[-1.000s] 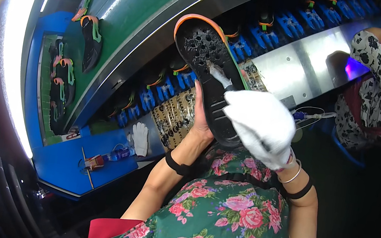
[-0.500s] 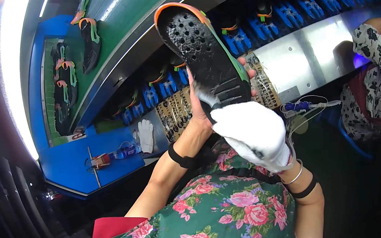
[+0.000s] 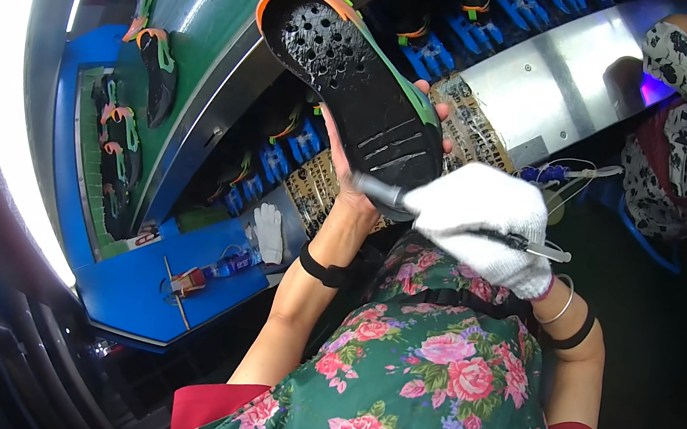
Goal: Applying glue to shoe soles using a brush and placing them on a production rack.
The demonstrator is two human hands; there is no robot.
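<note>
One black shoe piece (image 3: 379, 103) with orange-and-green edging sits gripped in your bare left hand (image 3: 345, 181), one brush (image 3: 379, 190) is clasped in your gloved right hand (image 3: 481, 223) by the piece's near end, and one white glove (image 3: 268, 234) lies left of both hands.

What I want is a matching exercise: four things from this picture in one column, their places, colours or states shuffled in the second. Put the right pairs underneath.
Column one
1. Left hand
2. Right hand
3. Shoe sole
4. Bottle

Column two
A. On the blue tabletop
B. Black, edged in orange and green
C. In a white glove, gripping a brush
D. Bare, holding the shoe sole

Right pairs: 1-D, 2-C, 3-B, 4-A
</note>
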